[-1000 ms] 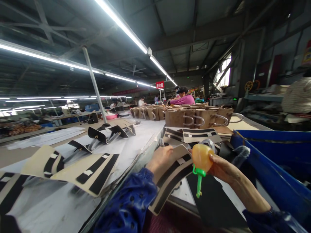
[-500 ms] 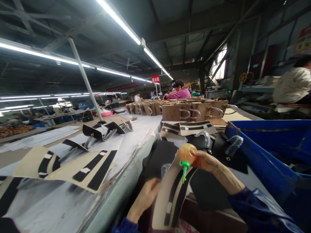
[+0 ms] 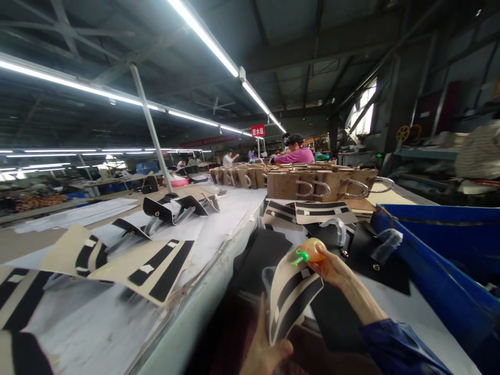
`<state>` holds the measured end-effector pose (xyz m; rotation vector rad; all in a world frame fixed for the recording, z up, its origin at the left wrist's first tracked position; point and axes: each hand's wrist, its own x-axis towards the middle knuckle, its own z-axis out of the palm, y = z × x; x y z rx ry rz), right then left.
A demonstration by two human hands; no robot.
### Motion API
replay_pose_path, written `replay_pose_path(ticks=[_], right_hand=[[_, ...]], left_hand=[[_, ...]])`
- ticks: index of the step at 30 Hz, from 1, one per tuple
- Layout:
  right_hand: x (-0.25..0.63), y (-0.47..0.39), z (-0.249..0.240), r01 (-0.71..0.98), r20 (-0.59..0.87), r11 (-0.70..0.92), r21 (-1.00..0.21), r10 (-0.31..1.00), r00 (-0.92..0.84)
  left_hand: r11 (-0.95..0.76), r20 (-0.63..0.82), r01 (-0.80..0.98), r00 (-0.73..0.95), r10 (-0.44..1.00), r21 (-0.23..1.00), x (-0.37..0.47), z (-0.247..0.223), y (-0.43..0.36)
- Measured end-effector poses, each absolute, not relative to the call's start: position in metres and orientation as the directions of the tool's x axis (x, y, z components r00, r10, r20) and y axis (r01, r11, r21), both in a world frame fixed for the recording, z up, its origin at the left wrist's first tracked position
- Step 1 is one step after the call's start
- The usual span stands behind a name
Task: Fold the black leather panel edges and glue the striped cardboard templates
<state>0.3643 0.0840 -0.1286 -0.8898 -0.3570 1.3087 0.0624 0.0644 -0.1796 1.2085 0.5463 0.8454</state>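
My right hand (image 3: pixel 332 266) is wrapped round an orange squeeze bottle (image 3: pixel 315 249), whose green nozzle points left over the far end of a beige panel. The curved panel (image 3: pixel 283 284) carries black strips and small white patches. At its near end my left hand (image 3: pixel 267 346) grips it, the thumb on the near edge and the fingers partly hidden behind. Beyond the bottle lie black pieces (image 3: pixel 375 255) with clear-wrapped handles and metal clasps.
Beige and black panels (image 3: pixel 144 265) lie on the white-covered table (image 3: pixel 97 333) at left. A blue bin (image 3: pixel 441 276) stands at right. Brown bags (image 3: pixel 287 186) line the far table, with a person in pink (image 3: pixel 299 155) behind.
My left hand has moved to the panel's near end and holds it, and the panel is more raised and curved. The bottle has tipped, so its nozzle points left instead of down.
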Motion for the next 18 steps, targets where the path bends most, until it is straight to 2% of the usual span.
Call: replay_pose_path(ticks=[2, 4, 8, 12, 18], right_hand=[[0.363, 0.087, -0.131, -0.687, -0.230, 0.040, -0.726, 0.927, 0.296], [0.360, 0.092, -0.131, -0.693, -0.190, 0.114, -0.712, 0.918, 0.347], [0.344, 0.102, -0.129, -0.671, -0.076, 0.317, -0.670, 0.870, 0.487], [0.316, 0.107, -0.126, -0.596, 0.041, 0.476, -0.647, 0.802, 0.596], [0.273, 0.106, -0.121, -0.468, 0.174, 0.581, -0.665, 0.731, 0.660]], left_hand=[[0.130, 0.015, -0.283, 0.457, 0.889, 0.950, 0.064, -0.169, 0.072], [0.185, -0.050, -0.298, 0.410, 0.911, 0.936, 0.064, -0.157, 0.082], [0.344, -0.154, -0.341, 0.476, 0.866, 0.875, 0.064, -0.140, 0.102], [0.396, -0.185, -0.398, 0.472, 0.862, 0.827, 0.071, -0.138, 0.111], [0.482, -0.206, -0.499, 0.511, 0.835, 0.720, 0.077, -0.145, 0.107]])
